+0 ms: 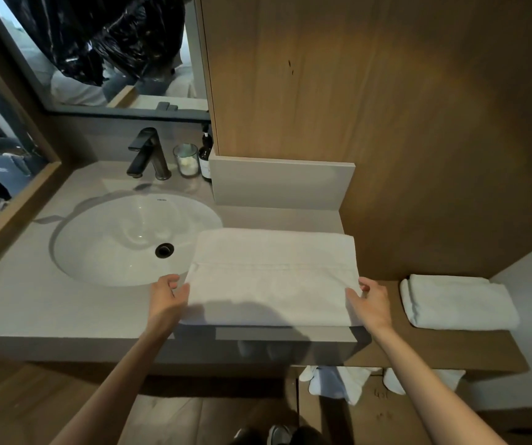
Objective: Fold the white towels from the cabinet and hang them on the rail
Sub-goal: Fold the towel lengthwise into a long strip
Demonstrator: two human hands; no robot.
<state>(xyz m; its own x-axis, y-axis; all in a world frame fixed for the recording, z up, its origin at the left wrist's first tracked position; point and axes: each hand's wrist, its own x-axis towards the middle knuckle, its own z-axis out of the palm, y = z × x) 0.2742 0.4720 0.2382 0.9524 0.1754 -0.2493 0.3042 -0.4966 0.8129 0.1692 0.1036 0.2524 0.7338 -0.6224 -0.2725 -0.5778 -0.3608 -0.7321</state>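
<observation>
A white towel (272, 274) lies folded flat on the grey counter (65, 309), to the right of the sink, with its left end over the basin's rim. My left hand (167, 295) pinches the towel's left edge. At the opposite edge, my right hand (370, 298) pinches the towel the same way. A second white towel (457, 301), folded thick, rests on the wooden shelf (451, 348) at the right. No rail shows in this view.
A white oval sink (123, 239) with a dark drain sits left of the towel. Behind it stand a black tap (147, 154), a glass jar (187, 160) and a dark pump bottle (206, 159). A wooden panel wall (370, 91) rises behind the counter. White items (338, 383) hang below it.
</observation>
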